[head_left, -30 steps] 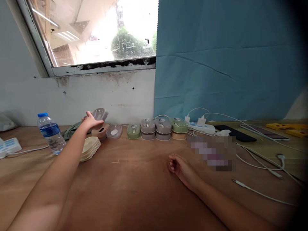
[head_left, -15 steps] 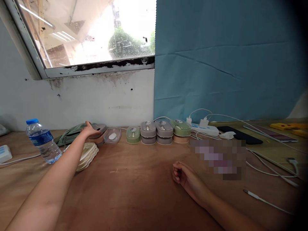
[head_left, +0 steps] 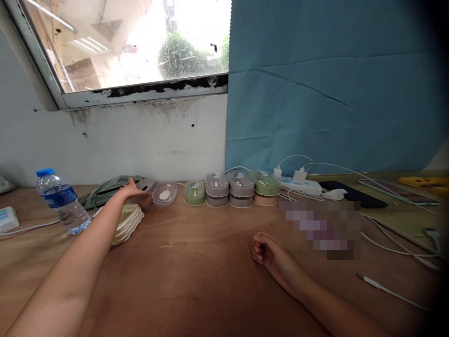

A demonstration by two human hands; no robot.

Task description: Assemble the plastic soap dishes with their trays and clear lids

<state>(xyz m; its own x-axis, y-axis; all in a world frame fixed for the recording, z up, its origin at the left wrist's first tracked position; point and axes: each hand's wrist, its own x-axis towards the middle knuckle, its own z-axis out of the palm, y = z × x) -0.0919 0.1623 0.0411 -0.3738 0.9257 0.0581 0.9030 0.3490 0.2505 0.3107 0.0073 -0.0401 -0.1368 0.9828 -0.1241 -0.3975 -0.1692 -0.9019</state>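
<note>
At the far left-centre, my left hand [head_left: 130,190] reaches against a lunch box with a grey lid [head_left: 148,184] and a brownish base [head_left: 146,200]. Its thumb points up and its fingers stretch along the box's near side, apart from the thumb; the fingertips are partly hidden. Below that wrist lies a stack of cream scalloped trays [head_left: 130,223], partly covered by my forearm. A clear lid [head_left: 164,194] with a white disc leans just right of the box. My right hand [head_left: 265,252] rests on the table with its fingers curled in and nothing visible in them.
A row of green and grey lunch boxes [head_left: 217,189] stands along the wall. A water bottle [head_left: 63,203] and a green bag [head_left: 108,189] are at left. To the right lie a power strip [head_left: 305,186], phones, white cables [head_left: 389,289] and a blurred-out patch.
My left hand has shifted slightly right and lower against the lunch box. My right hand keeps its curled pose. The view has tilted a little.
</note>
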